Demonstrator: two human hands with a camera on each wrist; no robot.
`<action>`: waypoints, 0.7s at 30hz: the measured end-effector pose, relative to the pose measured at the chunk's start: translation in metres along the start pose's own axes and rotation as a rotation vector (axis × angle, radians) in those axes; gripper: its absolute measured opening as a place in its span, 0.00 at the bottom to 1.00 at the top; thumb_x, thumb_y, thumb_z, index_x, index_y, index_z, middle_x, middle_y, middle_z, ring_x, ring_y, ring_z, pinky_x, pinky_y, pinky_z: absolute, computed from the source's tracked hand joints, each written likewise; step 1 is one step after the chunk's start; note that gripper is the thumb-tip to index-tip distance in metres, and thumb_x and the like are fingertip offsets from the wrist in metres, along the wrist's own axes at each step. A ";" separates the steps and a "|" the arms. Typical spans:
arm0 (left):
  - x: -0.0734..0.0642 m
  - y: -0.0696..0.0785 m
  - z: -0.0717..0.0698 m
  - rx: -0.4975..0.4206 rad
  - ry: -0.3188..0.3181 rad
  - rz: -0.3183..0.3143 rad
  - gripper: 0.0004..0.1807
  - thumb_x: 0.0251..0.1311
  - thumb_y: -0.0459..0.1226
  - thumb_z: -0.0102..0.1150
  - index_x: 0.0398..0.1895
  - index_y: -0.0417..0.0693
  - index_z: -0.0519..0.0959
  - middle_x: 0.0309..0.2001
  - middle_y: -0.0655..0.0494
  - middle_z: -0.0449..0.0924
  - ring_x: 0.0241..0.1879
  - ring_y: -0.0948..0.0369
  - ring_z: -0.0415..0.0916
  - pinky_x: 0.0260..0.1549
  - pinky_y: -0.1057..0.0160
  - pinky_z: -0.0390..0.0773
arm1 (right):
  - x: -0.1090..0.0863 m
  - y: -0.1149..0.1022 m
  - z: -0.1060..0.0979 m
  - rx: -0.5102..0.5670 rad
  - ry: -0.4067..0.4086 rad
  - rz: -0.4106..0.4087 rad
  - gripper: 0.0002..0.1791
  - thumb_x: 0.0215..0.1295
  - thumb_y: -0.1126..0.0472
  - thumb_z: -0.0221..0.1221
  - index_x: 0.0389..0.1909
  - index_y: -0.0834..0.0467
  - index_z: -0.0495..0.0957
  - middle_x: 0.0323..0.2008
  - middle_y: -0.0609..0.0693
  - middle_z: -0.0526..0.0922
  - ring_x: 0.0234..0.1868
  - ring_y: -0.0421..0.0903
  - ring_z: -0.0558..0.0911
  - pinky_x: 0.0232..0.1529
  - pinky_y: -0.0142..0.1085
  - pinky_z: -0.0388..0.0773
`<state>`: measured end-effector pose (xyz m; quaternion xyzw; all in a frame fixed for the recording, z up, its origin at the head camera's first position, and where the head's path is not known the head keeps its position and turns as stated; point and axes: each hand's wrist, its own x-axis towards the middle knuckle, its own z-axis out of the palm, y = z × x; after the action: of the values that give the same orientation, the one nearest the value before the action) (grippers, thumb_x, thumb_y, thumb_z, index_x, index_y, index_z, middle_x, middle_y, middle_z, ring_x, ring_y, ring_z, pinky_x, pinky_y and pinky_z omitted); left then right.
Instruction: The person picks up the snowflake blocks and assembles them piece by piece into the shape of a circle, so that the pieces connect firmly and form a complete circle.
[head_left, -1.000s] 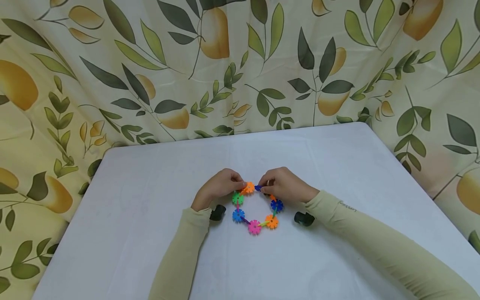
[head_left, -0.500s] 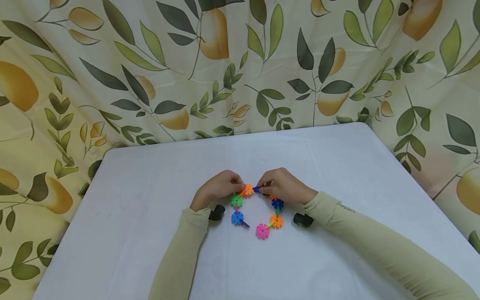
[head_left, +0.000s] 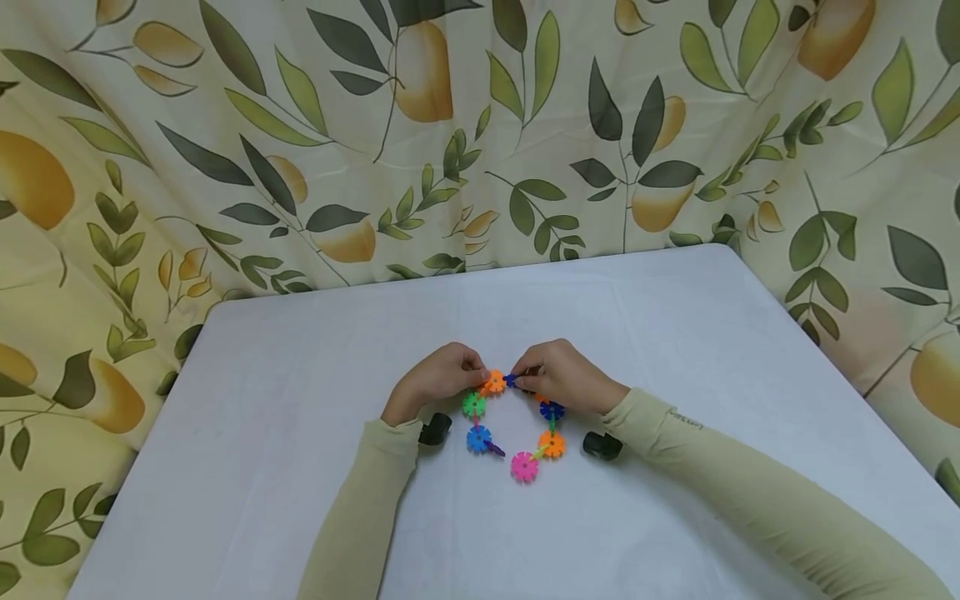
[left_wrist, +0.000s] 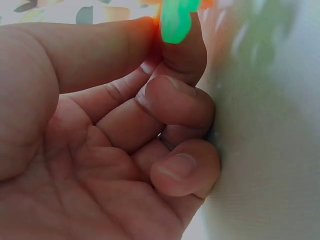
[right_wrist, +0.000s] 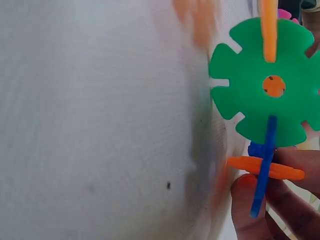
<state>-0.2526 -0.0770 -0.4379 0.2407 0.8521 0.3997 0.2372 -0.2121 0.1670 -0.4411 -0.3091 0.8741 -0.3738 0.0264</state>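
Observation:
Notched plastic snowflake discs form a ring with a front gap on the table. My left hand (head_left: 446,372) pinches the chain at its back left, beside an orange disc (head_left: 494,382). In the left wrist view, a green disc (left_wrist: 176,22) shows by the thumb and index finger. My right hand (head_left: 572,373) pinches a small dark blue disc (head_left: 511,380) next to that orange one; whether the two are joined cannot be told. In the right wrist view, a green disc (right_wrist: 250,95) and an orange disc (right_wrist: 285,171) show near the right fingers. A purple disc (head_left: 494,448) and a pink disc (head_left: 524,467) stand apart.
A white cloth covers the table (head_left: 315,500). Behind it hangs a leaf-patterned curtain (head_left: 465,183). Black wrist cameras, left (head_left: 435,429) and right (head_left: 602,446), sit under the wrists.
The front of the ring came apart between the pink and purple discs, and the pink disc shifted right and nearer. Both hands keep their pinch; the right has moved slightly left.

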 end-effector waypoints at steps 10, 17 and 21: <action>0.000 0.001 0.003 0.001 0.010 -0.018 0.12 0.77 0.32 0.59 0.34 0.38 0.86 0.31 0.55 0.81 0.31 0.60 0.70 0.33 0.65 0.70 | 0.000 -0.002 0.001 -0.017 -0.005 -0.013 0.05 0.67 0.73 0.70 0.40 0.64 0.91 0.39 0.51 0.91 0.40 0.44 0.87 0.43 0.40 0.85; 0.000 0.002 0.002 0.033 0.008 -0.003 0.11 0.77 0.32 0.59 0.35 0.37 0.86 0.31 0.55 0.82 0.31 0.60 0.71 0.34 0.65 0.71 | 0.001 -0.003 0.003 -0.010 0.001 -0.012 0.05 0.66 0.74 0.70 0.40 0.64 0.91 0.39 0.51 0.91 0.40 0.43 0.87 0.44 0.40 0.85; 0.000 0.002 0.002 0.046 0.007 0.011 0.11 0.76 0.32 0.59 0.35 0.37 0.87 0.31 0.55 0.82 0.32 0.60 0.72 0.35 0.65 0.72 | 0.001 -0.001 0.004 -0.006 0.007 -0.040 0.06 0.66 0.75 0.70 0.39 0.63 0.91 0.39 0.51 0.91 0.40 0.44 0.87 0.44 0.40 0.85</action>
<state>-0.2510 -0.0751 -0.4377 0.2496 0.8605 0.3821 0.2265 -0.2113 0.1626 -0.4431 -0.3253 0.8690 -0.3726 0.0150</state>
